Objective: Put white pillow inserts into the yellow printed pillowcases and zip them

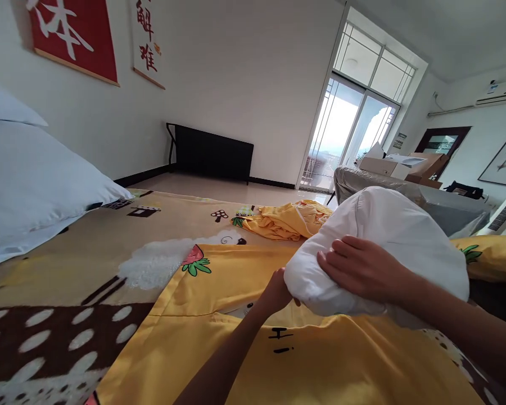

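One plump, smooth white fabric pillow (pixel 405 242) was tilted in the head view above a flat yellow cloth cover (pixel 320 365) with black "Hi" lettering and an opening in it. The right hand (pixel 358 267) lay across the pillow's side, its grip holding the white fabric under curled fingers. The left hand (pixel 277 289) was at the pillow's left tip; its fingers were mostly hidden, so whether its grip had closed on anything could not be told. The cover lay spread over a beige-and-brown patterned blanket (pixel 164 225). Beyond it sat a crumpled bundle of yellow printed cloth (pixel 284 220), and to the left rested a broad white cushion (pixel 46 180) with black marks. A low black rectangular panel (pixel 213 154) stood by the far wall, and open cardboard boxes (pixel 377 166) showed behind the pillow.
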Tool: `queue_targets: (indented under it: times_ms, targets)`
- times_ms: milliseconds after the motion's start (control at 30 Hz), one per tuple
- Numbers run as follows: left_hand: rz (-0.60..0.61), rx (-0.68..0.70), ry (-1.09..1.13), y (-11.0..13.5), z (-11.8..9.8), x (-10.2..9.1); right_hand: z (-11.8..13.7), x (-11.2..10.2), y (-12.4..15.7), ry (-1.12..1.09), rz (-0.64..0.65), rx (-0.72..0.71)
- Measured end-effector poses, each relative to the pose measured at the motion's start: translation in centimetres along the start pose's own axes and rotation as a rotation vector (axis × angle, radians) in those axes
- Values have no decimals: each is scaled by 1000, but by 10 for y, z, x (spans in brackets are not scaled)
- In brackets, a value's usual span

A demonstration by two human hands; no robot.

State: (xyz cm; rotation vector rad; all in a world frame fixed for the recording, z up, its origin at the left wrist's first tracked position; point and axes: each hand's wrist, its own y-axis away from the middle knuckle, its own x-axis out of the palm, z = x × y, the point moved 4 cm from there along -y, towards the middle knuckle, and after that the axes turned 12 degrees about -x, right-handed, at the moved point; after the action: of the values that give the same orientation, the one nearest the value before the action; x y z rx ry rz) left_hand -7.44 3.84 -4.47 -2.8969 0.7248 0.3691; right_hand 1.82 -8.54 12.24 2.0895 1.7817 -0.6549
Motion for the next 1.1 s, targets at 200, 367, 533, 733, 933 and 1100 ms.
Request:
queue_targets:
  times_ms: [200, 367, 533, 733, 933, 1100]
  targets:
    - [73, -27, -100, 3, 0, -21, -26, 89, 41, -633, 250, 407]
    - [-99, 198, 34, 20, -40, -35, -19, 110, 41, -858, 234, 494]
    - [-326, 168, -60, 22, -42, -27, -3, 111, 30, -884, 268, 495]
    - [-460, 120, -33, 10, -24, -32, 32, 75, 49, -627, 217, 473]
    - [-557, -19, 103, -1, -3, -54, 87, 24, 60, -315, 145, 197]
    - [-595, -81, 239, -7, 11, -65, 122, 11, 45, -279, -27, 42]
